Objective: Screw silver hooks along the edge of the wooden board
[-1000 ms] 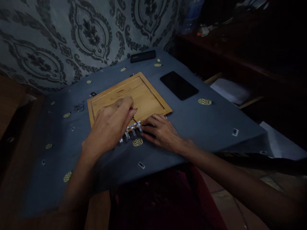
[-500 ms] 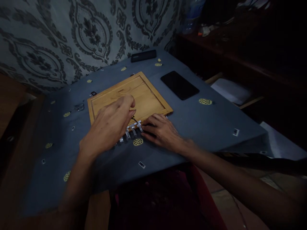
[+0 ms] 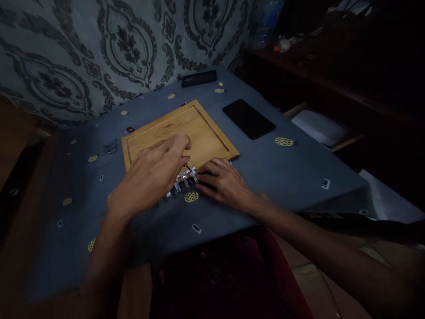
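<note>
A wooden panel (image 3: 206,133) with a raised border lies flat on the cloth-covered table. Along its near edge runs a silver metal strip with several prongs (image 3: 185,178). My left hand (image 3: 149,170) is closed over the panel's near left part, gripping a thin dark-shafted screwdriver (image 3: 188,167). Its tip reaches down to the strip near the right end; the handle is hidden in my fingers. My right hand (image 3: 222,179) rests at the near edge, its fingers closed around the strip's right end. The exact contact is too dark to make out.
A black phone (image 3: 249,118) lies right of the panel, and a dark oblong case (image 3: 199,78) lies by the patterned wall. Small clear or metal pieces (image 3: 109,148) sit to the left. An open drawer (image 3: 318,126) is at the right, below a dark desk with a bottle (image 3: 264,26).
My left hand has shifted slightly to the right and its grip on the screwdriver has turned a little. My right hand and the panel stay almost where they were.
</note>
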`<state>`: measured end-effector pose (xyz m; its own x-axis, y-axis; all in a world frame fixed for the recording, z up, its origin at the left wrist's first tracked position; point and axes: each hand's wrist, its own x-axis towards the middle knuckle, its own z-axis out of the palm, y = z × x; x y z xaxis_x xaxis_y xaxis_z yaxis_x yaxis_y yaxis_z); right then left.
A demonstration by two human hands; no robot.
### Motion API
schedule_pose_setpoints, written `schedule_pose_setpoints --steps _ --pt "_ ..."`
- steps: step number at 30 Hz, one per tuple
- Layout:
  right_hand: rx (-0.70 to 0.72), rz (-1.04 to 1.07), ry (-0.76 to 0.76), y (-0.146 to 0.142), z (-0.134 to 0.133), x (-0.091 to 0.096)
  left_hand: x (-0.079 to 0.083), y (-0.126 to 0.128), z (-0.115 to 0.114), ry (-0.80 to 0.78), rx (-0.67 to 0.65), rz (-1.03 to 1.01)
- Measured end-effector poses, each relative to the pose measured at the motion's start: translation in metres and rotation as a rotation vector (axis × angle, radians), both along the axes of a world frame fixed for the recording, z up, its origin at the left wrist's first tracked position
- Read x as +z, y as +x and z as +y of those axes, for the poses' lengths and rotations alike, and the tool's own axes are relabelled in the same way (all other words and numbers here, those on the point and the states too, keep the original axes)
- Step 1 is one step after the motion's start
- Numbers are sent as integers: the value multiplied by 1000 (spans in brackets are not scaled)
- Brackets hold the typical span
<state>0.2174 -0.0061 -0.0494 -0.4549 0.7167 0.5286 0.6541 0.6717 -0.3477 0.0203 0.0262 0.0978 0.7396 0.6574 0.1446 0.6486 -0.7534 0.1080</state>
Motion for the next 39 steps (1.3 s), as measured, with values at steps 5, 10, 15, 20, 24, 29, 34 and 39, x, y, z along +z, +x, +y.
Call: schedule_pose_setpoints --steps 5,10,15,20,24,29,34,39 --pt "-9 0 28 0 0 -2 15 -11 1 109 137 -61" --pt "-2 -9 39 1 0 -1 21 -21 2 156 184 -76" --pt "4 4 65 1 0 0 15 -17 4 41 124 -44" --pt "0 -1 57 1 0 1 12 -12 4 15 120 -25" --pt "-6 -12 37 0 -1 2 9 -11 4 2 100 -18" --pt "-5 -5 76 0 -1 1 5 -10 5 5 45 -24" --pt "-1 -3 61 0 0 1 3 -9 4 5 40 -8" --pt "-5 -6 67 0 0 1 1 -8 4 -11 60 3"
